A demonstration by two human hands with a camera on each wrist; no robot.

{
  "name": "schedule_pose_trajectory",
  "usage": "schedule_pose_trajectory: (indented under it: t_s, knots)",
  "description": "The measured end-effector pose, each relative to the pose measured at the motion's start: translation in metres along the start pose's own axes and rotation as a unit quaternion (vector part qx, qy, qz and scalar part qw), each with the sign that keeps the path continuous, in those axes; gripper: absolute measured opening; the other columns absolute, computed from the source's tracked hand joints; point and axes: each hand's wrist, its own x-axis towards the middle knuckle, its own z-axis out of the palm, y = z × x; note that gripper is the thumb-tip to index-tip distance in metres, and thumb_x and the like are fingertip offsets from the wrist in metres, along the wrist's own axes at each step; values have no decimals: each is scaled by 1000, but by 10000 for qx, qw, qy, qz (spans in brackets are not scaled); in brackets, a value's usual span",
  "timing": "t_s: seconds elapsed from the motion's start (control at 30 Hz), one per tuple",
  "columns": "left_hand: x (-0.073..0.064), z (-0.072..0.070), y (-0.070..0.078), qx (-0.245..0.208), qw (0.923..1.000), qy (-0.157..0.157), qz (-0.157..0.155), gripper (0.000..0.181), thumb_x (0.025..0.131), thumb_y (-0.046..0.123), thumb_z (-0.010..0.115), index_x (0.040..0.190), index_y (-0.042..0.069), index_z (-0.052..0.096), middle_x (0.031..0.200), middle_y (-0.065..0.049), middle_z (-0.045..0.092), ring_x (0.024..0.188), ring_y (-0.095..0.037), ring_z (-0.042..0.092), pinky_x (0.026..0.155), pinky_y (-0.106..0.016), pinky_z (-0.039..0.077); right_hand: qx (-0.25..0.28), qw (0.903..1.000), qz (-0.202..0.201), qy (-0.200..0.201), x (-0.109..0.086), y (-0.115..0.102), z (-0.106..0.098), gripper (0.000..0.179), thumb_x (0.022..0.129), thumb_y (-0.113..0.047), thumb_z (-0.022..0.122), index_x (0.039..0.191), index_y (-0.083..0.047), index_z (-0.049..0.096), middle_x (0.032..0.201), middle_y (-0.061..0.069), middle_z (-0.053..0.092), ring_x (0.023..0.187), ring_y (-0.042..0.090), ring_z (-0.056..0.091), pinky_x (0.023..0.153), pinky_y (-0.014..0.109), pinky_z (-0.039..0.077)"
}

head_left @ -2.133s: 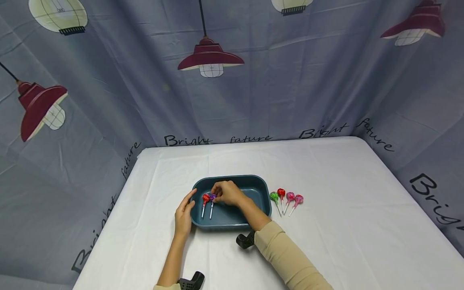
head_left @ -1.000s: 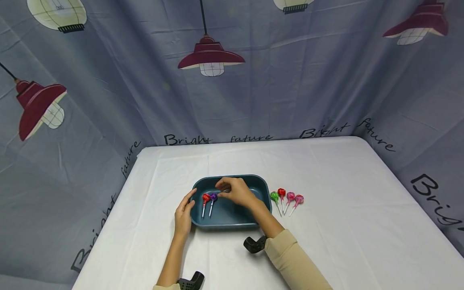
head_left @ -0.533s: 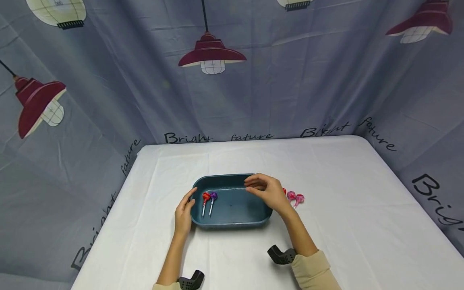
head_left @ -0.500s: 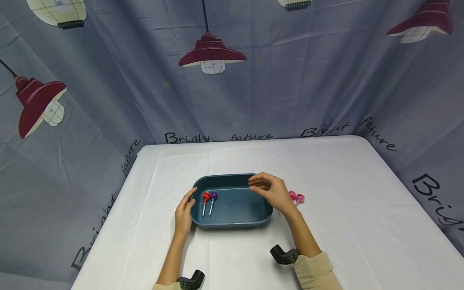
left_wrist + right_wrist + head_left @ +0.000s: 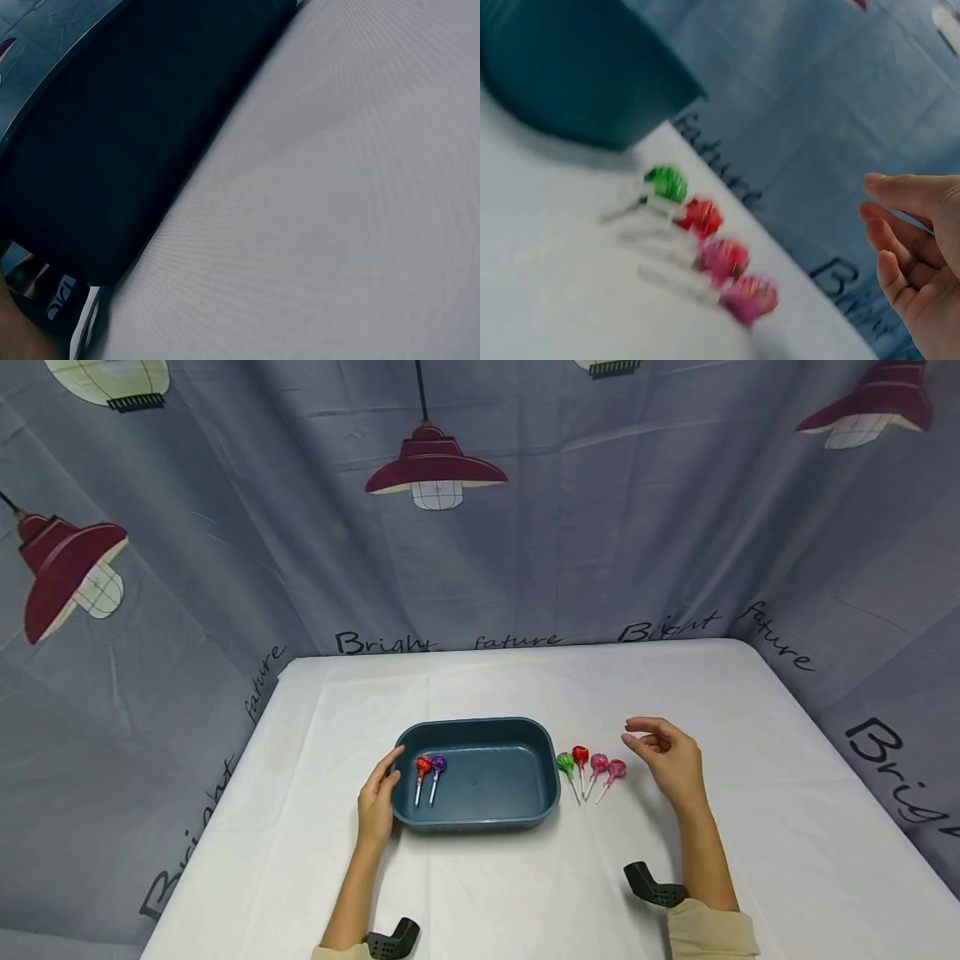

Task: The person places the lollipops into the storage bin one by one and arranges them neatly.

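A dark teal tray (image 5: pixel 480 823) stands on the white table, with a red lollipop (image 5: pixel 423 765) and a purple lollipop (image 5: pixel 438 764) side by side at its left end. My left hand (image 5: pixel 375 806) rests against the tray's left side, fingers extended along the rim; its wrist view shows mostly the tray's dark outer wall (image 5: pixel 135 135). Right of the tray lie a green lollipop (image 5: pixel 566 763), a red one (image 5: pixel 581 756) and two pink ones, the outermost pink lollipop (image 5: pixel 617 769) closest to my right hand (image 5: pixel 672 764). That hand hovers with loosely bent fingers and holds nothing.
A white cloth (image 5: pixel 480 893) covers the table. Behind and at both sides hangs a grey-blue curtain (image 5: pixel 600 543) printed with lamps and lettering. Black wrist mounts (image 5: pixel 656 887) sit on both forearms.
My right hand has left the purple lollipop in the tray, lifted away and passed rightward over the loose lollipops to beyond them. The left hand has stayed at the tray's side.
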Motion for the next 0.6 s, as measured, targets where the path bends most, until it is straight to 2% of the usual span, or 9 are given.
schedule_pose_trajectory:
  t_s: [0.07,0.17,0.33,0.43,0.6]
  knots:
    - [1,0,0,-2,10000,-7,-6,35,93,-5,41,127,-7,51,133,-19,47,130,-35,31,102,-12,27,-83,9998,189,4,-7,-5,-7,33,78,-42,71,105,-24,68,96,-6,66,76,9,58,56,15,44]
    - [1,1,1,-17,10000,-2,-13,35,93,-5,41,127,-7,51,133,-19,47,130,-33,31,102,-13,27,-123,9987,446,-198,-17,-22,-14,37,81,-42,68,109,-17,67,97,-6,66,76,6,58,56,14,44]
    - [0,1,1,-9,10000,5,-55,35,94,-4,41,127,-6,51,134,-18,47,131,-31,31,102,-13,27,-148,9939,842,-690,-29,-47,-18,39,85,-30,67,115,-5,63,104,8,65,77,0,57,60,12,46]
    - [-1,1,1,2,10000,18,-89,35,94,-4,41,127,-6,51,134,-19,47,131,-34,30,102,-13,27,-400,9902,863,-1024,-32,-45,-17,40,85,-29,67,117,-5,62,107,15,63,77,1,56,61,14,45]
    - [0,0,1,41,10000,19,-56,35,94,-4,41,127,-6,51,134,-19,47,131,-32,31,103,-14,27,-817,9846,704,-1376,-33,-40,-12,40,83,-27,69,116,-5,63,99,12,66,72,6,55,60,17,45]
